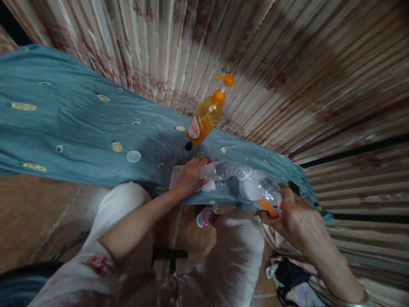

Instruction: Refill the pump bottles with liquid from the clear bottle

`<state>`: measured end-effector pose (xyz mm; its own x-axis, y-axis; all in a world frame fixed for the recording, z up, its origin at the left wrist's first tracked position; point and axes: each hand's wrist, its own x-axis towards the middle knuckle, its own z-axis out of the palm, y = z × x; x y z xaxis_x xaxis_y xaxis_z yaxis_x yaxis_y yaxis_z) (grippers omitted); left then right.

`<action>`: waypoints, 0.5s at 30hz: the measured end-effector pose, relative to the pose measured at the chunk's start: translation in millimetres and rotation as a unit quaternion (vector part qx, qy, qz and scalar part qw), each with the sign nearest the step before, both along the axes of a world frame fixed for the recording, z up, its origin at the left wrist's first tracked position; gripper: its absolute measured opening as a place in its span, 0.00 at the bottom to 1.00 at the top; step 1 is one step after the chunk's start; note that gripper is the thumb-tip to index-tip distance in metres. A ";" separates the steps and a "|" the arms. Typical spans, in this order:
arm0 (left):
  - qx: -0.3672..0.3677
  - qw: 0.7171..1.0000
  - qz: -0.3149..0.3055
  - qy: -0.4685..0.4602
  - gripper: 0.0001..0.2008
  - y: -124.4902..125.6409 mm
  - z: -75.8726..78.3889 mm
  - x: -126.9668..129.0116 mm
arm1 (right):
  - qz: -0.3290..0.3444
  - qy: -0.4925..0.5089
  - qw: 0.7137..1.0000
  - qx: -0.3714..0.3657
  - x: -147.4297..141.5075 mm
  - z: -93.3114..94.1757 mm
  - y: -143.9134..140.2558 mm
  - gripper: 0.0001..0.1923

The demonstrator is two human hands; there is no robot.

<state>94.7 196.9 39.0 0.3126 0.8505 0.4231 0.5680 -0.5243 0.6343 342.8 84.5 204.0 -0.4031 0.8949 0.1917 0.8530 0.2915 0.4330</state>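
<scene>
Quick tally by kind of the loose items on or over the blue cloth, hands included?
Clear plastic bottles: 2, small one in the left hand, larger one in the right hand
Orange pump bottle: 1
White cap: 1
Black cap: 1
White cloth: 1
Total: 6

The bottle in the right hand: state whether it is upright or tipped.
Tipped: the large clear bottle lies nearly sideways, mouth against the small bottle.
</scene>
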 end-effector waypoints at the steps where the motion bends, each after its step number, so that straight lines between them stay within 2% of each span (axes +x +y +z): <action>1: -0.001 1.000 -0.002 -0.002 0.26 -0.1 0.2 -0.1 | 0.002 -0.002 1.000 0.001 0.0 0.1 -0.1 0.24; 15: 0.002 1.000 -0.013 -0.014 0.28 0.8 -2.6 -0.4 | -0.007 -0.018 1.000 0.005 0.5 0.7 -0.4 0.22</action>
